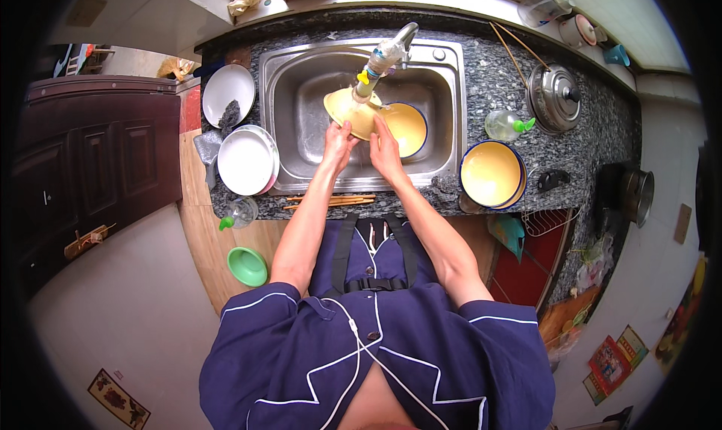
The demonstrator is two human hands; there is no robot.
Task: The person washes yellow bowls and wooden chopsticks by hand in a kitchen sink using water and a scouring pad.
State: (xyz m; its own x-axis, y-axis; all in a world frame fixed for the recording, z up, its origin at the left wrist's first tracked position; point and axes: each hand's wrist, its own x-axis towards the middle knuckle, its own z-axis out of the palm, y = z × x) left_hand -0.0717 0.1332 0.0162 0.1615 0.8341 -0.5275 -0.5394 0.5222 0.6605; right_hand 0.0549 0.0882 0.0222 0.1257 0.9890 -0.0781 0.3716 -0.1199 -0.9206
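Over the stainless steel sink, my left hand and my right hand hold a yellow enamel bowl between them, tilted under the faucet. The left thumb presses on its near rim, while the right fingers lie along its right side. Water appears to run onto the bowl from the spout, which is wrapped in plastic and has a yellow clip. Another yellow enamel bowl with a dark blue rim lies in the sink's right part, partly hidden by my right hand and the held bowl.
White bowls, a white plate and a scouring pad are left of the sink. Chopsticks lie at the front edge. On the right are stacked yellow bowls, a green-topped bottle and a pot lid.
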